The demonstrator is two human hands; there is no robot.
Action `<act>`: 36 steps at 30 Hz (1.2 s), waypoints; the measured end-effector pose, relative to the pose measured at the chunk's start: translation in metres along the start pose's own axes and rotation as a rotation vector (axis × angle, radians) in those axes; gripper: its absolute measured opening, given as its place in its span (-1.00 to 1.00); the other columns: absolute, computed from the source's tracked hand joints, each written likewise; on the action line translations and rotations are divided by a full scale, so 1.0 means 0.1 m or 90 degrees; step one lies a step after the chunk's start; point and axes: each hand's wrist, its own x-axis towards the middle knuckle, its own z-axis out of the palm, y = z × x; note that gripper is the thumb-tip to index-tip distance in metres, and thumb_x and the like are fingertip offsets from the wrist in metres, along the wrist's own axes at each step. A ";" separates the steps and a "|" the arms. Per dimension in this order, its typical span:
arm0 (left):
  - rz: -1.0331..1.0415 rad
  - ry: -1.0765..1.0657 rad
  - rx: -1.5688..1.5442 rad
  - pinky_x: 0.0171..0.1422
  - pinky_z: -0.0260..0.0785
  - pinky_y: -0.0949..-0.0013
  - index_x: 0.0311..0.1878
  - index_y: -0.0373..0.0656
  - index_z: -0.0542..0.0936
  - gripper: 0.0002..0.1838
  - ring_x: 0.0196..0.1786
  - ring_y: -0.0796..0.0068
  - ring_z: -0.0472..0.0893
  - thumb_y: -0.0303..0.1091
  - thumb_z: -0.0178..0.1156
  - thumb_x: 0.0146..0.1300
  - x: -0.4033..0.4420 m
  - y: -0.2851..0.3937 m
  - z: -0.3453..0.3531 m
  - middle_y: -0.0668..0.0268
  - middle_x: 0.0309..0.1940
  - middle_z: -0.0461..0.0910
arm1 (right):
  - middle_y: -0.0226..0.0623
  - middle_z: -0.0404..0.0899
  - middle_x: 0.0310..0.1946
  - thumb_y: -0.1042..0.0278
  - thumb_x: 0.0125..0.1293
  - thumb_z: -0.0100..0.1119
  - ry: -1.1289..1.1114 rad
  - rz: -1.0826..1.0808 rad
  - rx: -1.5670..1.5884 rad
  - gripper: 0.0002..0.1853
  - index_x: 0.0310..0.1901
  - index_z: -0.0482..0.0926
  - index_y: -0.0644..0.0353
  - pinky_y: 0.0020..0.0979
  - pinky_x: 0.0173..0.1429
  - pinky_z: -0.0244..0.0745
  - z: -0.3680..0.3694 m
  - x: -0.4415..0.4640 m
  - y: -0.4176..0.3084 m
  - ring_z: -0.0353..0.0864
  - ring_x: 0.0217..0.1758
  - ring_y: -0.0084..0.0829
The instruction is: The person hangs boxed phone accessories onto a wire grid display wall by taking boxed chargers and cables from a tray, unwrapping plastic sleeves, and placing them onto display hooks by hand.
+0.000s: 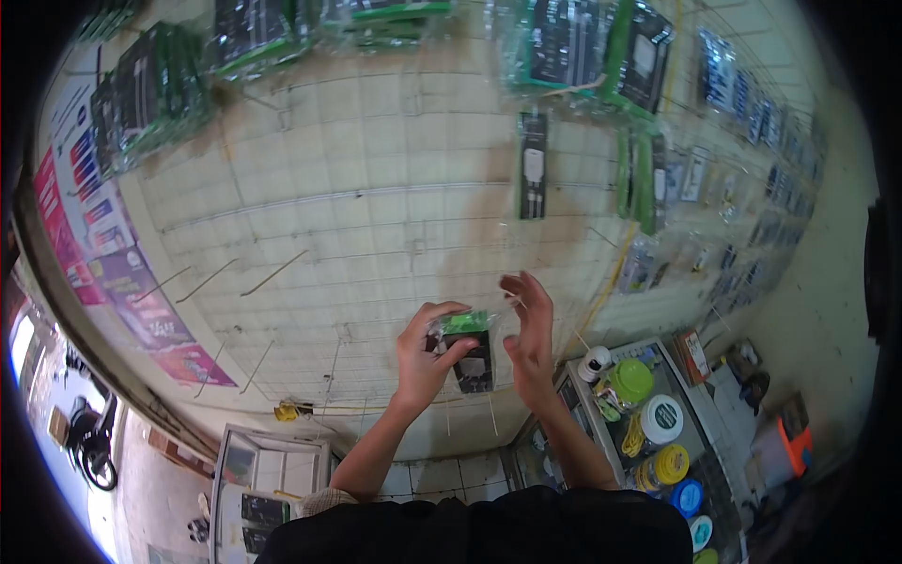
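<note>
My left hand is closed around a black-and-green retail package in clear plastic, its thumb across the front. A pale device is pictured on the pack, but its print is too small to read. Just right of the package, my right hand is raised with its fingers curved and the thumb apart. A thin rod end shows by its fingertips; whether they touch it I cannot tell. Above both hands, a similar narrow black-and-green package hangs on the wire wall rack.
More packages hang along the rack's top, with blue-white packs at right. Bare metal hooks stick out at left. A glass counter bears several lidded jars. Lower left stands a display case.
</note>
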 end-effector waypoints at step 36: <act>0.037 0.097 -0.430 -0.39 0.24 0.57 -0.28 -0.25 0.51 -0.82 -0.44 0.68 0.35 -0.33 0.16 0.13 2.26 0.72 1.44 0.37 -0.46 0.42 | -0.48 0.27 -0.50 0.30 0.28 0.03 0.325 -0.225 0.017 -0.80 -0.37 0.31 0.23 -0.58 -0.34 0.17 -0.43 2.20 -0.52 0.19 -0.43 -0.69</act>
